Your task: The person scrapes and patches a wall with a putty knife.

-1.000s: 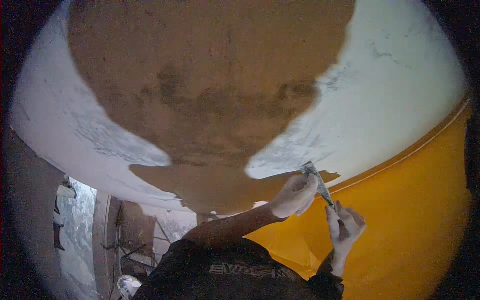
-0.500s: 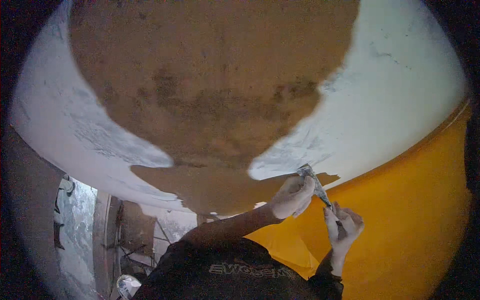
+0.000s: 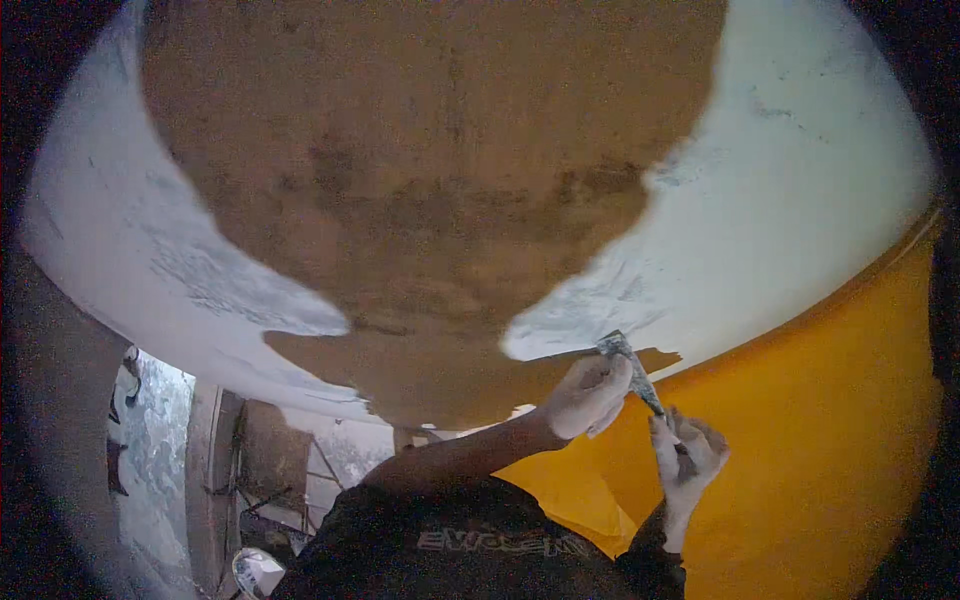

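Observation:
A putty knife [image 3: 643,386] smeared with whitish paste slants between my two hands. My right hand [image 3: 690,460] is closed round its handle end. Higher up, my left hand [image 3: 583,402] is closed against the blade, its thumb and fingers at the edge; exactly how they grip is partly hidden. Behind the blade spreads a brown bare surface [image 3: 430,130], with a smooth white coat [image 3: 800,170] on its right and another on its left. The white coat has a ragged edge just above the knife.
A bright orange-yellow surface [image 3: 800,450] fills the lower right, beside my right arm. At lower left are a pale doorway-like opening [image 3: 160,450], dark metal framing [image 3: 320,470] and a round whitish object [image 3: 258,572]. My dark printed shirt [image 3: 450,550] shows at the bottom.
Both hands stay almost in place on the putty knife. The blade has turned slightly, and the whole view has shifted a little.

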`<state>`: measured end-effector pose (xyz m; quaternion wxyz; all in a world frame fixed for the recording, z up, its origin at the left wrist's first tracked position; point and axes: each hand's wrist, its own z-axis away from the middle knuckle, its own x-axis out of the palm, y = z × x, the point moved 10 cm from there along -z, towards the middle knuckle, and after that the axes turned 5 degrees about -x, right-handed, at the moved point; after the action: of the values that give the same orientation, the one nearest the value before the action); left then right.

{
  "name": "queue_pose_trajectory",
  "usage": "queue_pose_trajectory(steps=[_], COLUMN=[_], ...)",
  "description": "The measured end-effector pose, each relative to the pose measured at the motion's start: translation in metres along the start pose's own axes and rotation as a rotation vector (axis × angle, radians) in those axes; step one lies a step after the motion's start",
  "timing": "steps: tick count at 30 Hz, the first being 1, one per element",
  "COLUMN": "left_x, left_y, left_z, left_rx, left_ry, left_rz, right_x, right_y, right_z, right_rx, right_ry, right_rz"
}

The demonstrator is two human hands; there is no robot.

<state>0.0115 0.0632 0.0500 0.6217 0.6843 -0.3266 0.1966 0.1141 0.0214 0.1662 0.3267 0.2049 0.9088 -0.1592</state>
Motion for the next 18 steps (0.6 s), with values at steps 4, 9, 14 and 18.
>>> queue_pose_trajectory(steps=[4,9,14,18], left_x=[-0.029,-0.012,0.013,-0.046], left_y=[0.008,0.018,0.009,0.007], left_z=[0.020,0.013,-0.006,0.022], left_rx=[0.040,0.083,-0.004,-0.071], left_ry=[0.158,0.062,-0.038,0.326], left_rz=[0.034,-0.005,-0.034,-0.015], right_x=[0.017,0.013,-0.008,0.028], right_y=[-0.010,-0.009,0.000,-0.013], right_z=[-0.007,-0.008,-0.010,-0.013], right_rx=[-0.079,-0.078,-0.045,-0.105], right_ry=[0.008,-0.005,0.047,-0.054], right_rz=[-0.172,-0.122,-0.073,-0.183])
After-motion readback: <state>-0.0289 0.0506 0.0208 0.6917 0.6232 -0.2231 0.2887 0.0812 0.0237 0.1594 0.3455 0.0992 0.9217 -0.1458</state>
